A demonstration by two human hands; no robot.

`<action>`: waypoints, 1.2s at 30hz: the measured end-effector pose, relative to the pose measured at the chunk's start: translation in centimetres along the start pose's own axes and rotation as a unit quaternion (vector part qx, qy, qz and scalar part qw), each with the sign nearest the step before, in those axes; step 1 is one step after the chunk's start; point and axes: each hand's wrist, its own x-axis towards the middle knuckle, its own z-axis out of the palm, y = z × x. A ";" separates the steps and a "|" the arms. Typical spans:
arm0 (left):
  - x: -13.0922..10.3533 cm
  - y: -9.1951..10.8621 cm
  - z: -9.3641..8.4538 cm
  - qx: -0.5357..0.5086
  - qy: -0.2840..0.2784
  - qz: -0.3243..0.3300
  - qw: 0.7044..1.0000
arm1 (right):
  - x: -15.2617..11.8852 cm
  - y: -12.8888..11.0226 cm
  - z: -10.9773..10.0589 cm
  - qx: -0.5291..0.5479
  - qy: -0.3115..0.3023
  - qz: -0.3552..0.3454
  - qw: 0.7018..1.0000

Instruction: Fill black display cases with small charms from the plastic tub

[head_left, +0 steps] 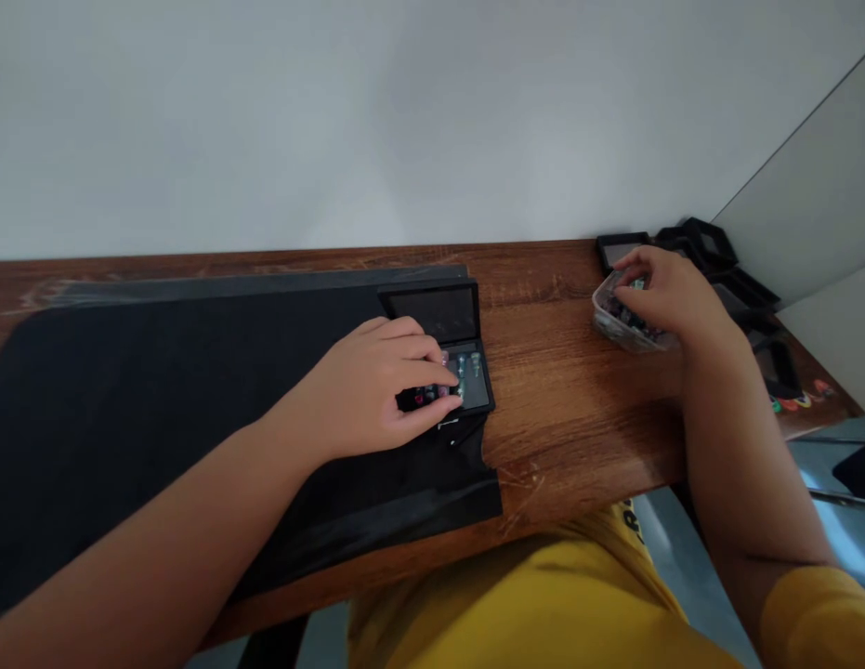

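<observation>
Currently, head view: open black case (442,316) on the dark mat (160,362), clear tub (620,333) to its right, well apart across bare wooden table (543,372).
Left hand (376,386): nearer the case, fingertips over the small glassy pieces (462,364); thumb and forefinger close together, whether pinching one I cannot tell.
Right hand (661,290): at the tub, fingers bent over its rim; cannot tell if anything is held.
Long axis: visible rows in the case run roughly from the person toward the raised lid.
Counts: one case, one tub, one mat, two hands; several overlapping black trays (714,243); glassy pieces too small to count.
</observation>
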 end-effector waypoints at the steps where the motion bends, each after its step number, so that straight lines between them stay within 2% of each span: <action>1: 0.0 0.0 0.1 -0.006 -0.001 0.000 1.000 | 0.0 0.1 0.1 -0.001 -0.002 -0.001 1.000; 10: 0.1 0.3 -0.1 -0.005 -0.011 -0.024 1.000 | 0.6 2.0 1.3 -0.024 -0.060 -0.006 0.998; 13: 0.1 0.4 -0.1 -0.011 -0.011 -0.024 1.000 | 0.9 2.6 1.6 -0.017 -0.060 -0.025 0.998; 19: 0.0 0.4 0.0 -0.036 -0.038 -0.014 0.999 | 1.2 2.5 1.4 -0.016 -0.084 -0.035 0.996; 28: -0.2 0.2 0.1 -0.036 -0.063 -0.027 0.997 | 1.1 2.0 1.7 -0.018 -0.050 -0.050 0.997; 33: -0.2 0.3 0.0 -0.036 -0.056 -0.028 0.997 | 0.8 1.9 1.7 -0.019 -0.020 -0.073 0.997; 36: -0.2 0.5 -0.1 -0.043 -0.057 -0.016 0.997 | 0.9 2.0 1.6 -0.005 -0.032 -0.072 0.997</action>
